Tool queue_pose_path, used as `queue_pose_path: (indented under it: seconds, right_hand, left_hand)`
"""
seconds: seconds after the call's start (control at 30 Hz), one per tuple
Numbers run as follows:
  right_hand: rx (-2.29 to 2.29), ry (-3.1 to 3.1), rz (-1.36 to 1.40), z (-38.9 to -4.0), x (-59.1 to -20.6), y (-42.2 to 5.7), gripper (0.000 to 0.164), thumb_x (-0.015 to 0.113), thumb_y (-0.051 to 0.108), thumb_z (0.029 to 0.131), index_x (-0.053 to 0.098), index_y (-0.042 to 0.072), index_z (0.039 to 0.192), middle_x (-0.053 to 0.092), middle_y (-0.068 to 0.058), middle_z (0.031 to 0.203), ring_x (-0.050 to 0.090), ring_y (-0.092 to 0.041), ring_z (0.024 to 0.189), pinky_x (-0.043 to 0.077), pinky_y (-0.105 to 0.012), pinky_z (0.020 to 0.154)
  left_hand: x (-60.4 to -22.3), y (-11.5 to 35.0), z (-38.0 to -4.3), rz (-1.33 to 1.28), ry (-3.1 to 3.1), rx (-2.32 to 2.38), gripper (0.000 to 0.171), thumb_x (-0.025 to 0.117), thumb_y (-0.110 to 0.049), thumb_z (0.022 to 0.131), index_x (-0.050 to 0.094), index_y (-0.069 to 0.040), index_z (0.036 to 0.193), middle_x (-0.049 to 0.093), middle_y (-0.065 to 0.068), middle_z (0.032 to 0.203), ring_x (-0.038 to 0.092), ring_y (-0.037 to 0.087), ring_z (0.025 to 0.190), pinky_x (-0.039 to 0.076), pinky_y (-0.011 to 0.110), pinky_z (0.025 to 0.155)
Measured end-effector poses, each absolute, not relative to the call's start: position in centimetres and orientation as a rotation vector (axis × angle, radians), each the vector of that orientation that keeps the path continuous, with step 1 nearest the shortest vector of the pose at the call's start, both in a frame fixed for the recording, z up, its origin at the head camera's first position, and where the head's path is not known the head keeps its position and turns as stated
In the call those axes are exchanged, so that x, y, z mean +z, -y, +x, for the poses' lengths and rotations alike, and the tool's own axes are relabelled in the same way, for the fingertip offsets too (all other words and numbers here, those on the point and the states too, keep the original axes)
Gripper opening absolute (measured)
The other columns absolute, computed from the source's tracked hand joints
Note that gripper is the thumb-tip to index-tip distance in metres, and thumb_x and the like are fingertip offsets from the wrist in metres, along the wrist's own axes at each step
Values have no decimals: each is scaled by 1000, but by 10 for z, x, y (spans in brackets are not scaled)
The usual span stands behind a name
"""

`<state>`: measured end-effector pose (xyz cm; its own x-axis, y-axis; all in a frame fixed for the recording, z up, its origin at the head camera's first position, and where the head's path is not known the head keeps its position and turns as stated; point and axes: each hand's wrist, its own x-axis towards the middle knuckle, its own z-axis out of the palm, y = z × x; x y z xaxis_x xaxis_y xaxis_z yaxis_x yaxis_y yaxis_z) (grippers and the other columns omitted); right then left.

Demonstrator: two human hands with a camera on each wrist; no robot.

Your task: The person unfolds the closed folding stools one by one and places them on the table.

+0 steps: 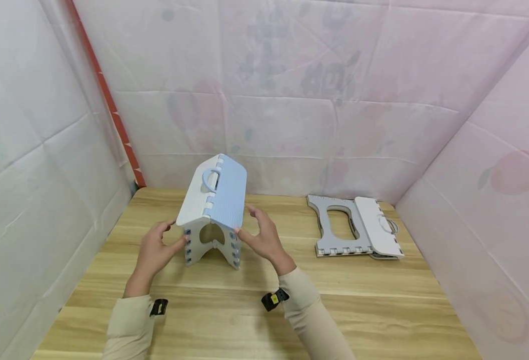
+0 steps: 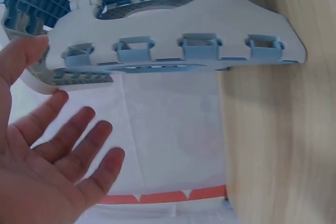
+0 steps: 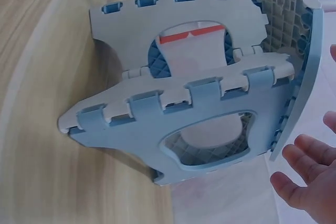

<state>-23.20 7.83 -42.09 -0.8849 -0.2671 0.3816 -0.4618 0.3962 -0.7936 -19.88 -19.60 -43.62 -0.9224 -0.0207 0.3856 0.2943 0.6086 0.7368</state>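
Note:
A blue-and-white folding stool stands partly unfolded on the table, its two seat halves peaked like a roof and a loop handle at the ridge. My left hand is at the white half's side; in the left wrist view its thumb and index fingertip meet the stool's edge, other fingers spread. On the blue half's side, my right hand has its thumb near the lower front corner and its fingers extended along the edge. The right wrist view shows the hinged legs spread apart under the seat.
A second folding stool, grey and white, lies folded flat at the back right of the wooden table. White printed cloth walls the table at the back and both sides. A red strip runs down the back left corner.

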Motion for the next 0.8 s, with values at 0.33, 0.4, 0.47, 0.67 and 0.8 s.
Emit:
queue_pose_path:
  seconds: [0.33,0.4,0.47,0.67,0.8]
  right_hand:
    - [1374,2463,736,-236,-411,-75,57,68,23,83,48,4,133,46,-14,133,43,-27,121,37,-45,96]
    - [1344,2459,759,-237,-410,-74,56,68,24,83,49,4,132,47,-14,132,43,-27,121,37,-46,96]
    - [1310,2456,784,-238,-408,-73,56,68,24,83,49,4,131,47,-15,132,43,-27,121,36,-45,96]
    - [1236,2416,848,-240,-406,-69,55,69,23,81,52,4,130,47,-18,130,43,-28,120,38,-44,95]
    - [1196,2396,879,-240,-404,-66,54,69,23,81,53,4,129,46,-21,130,43,-31,120,39,-46,94]
  left_hand:
    - [-424,191,-196,-177,2410,-1194,52,77,-14,75,57,1,120,54,22,117,50,40,104,39,56,81]
    - [-423,190,-198,-220,2366,-1179,50,78,-11,73,59,0,118,56,21,115,50,38,105,39,56,82]
    - [-421,187,-201,-261,2320,-1162,49,79,-10,72,61,-2,116,57,19,113,51,36,105,39,55,83]
    - [-417,177,-207,-393,2176,-1193,43,78,-5,71,65,-3,112,59,17,114,52,31,107,41,51,85]
    - [-415,172,-211,-459,2142,-1183,40,78,-4,71,66,-3,109,59,17,114,53,32,106,44,50,82]
